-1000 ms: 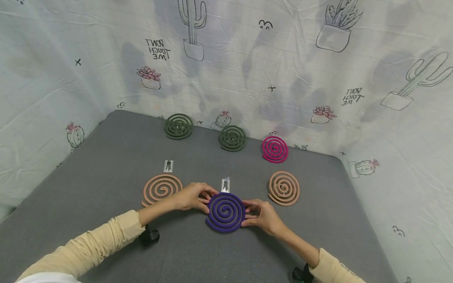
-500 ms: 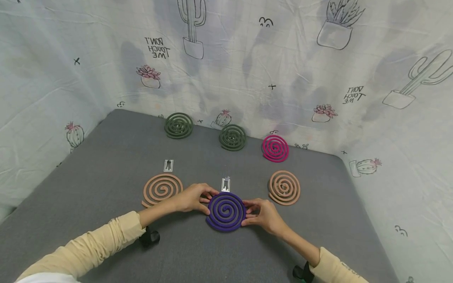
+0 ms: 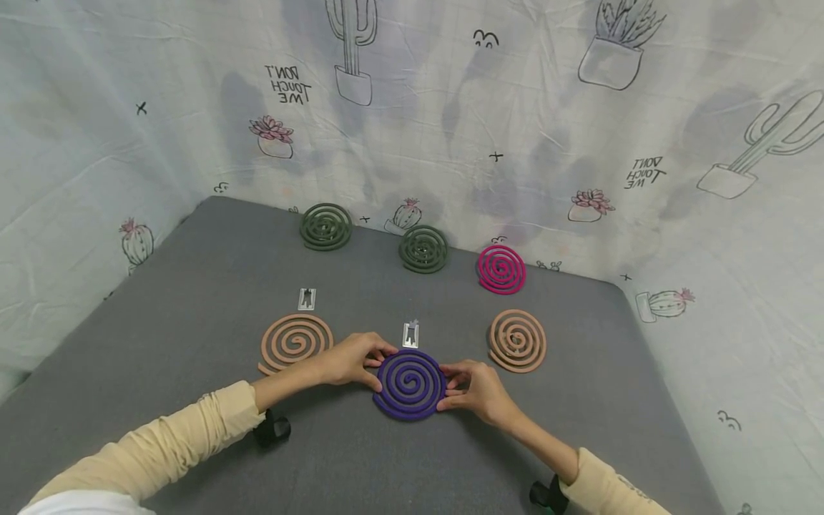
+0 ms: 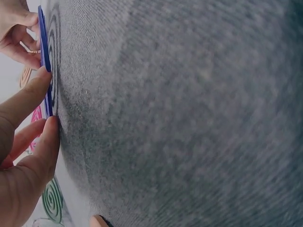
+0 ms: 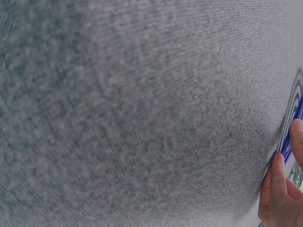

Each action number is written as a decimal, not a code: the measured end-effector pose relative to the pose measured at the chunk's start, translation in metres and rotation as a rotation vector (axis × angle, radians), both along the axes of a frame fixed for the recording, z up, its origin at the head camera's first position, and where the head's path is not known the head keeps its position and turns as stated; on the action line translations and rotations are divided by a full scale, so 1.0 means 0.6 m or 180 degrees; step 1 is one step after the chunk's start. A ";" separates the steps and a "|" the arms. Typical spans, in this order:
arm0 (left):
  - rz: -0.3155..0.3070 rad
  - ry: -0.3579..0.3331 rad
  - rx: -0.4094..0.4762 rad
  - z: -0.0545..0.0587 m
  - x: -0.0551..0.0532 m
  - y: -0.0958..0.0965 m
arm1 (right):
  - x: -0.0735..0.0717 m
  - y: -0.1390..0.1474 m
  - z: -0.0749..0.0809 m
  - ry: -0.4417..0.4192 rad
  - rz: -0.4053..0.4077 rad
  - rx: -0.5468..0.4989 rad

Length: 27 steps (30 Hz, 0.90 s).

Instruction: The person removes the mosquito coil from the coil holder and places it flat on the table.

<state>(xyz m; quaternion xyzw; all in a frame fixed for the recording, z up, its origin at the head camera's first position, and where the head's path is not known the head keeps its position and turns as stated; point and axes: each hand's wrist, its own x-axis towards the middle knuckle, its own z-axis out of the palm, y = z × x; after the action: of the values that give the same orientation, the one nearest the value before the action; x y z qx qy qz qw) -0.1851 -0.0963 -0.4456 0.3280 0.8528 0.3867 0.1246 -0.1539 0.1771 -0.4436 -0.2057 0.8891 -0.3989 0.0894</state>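
Note:
A purple mosquito coil [image 3: 410, 379] is held flat between both hands at the near middle of the table. My left hand [image 3: 352, 359] pinches its left edge with thumb and fingers, and my right hand [image 3: 481, 392] pinches the right edge. In the left wrist view the coil [image 4: 46, 56] appears edge-on, a little above the cloth, with its shadow beneath. Just behind it lies a small metal coil stand [image 3: 406, 336]. A tan coil [image 3: 297, 344] is partly covered by my left forearm.
A second metal stand [image 3: 302, 300] lies behind the left tan coil. Another tan coil [image 3: 517, 340] is to the right. Two green coils [image 3: 326, 227] and a pink coil [image 3: 501, 270] line the back edge of the grey table [image 3: 193, 300], before a cactus-print curtain [image 3: 438, 107].
Both hands keep their grip on the purple coil, which has barely shifted. The head view has tilted very slightly.

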 end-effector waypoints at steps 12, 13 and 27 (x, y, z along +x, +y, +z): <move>-0.0055 0.0047 -0.0082 0.001 -0.008 -0.004 | 0.000 -0.004 0.003 0.0033 -0.0046 0.0108; -0.0060 0.0049 -0.0091 0.001 -0.008 -0.004 | 0.000 -0.004 0.003 0.0037 -0.0051 0.0117; -0.0032 0.0060 -0.0124 0.009 -0.006 -0.001 | 0.002 -0.005 0.007 0.0013 -0.0036 0.0116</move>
<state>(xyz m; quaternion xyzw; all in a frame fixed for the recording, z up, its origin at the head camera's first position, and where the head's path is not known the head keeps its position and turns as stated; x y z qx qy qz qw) -0.1885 -0.0972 -0.4404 0.3334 0.8597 0.3663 0.1248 -0.1529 0.1738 -0.4396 -0.1997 0.8976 -0.3828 0.0891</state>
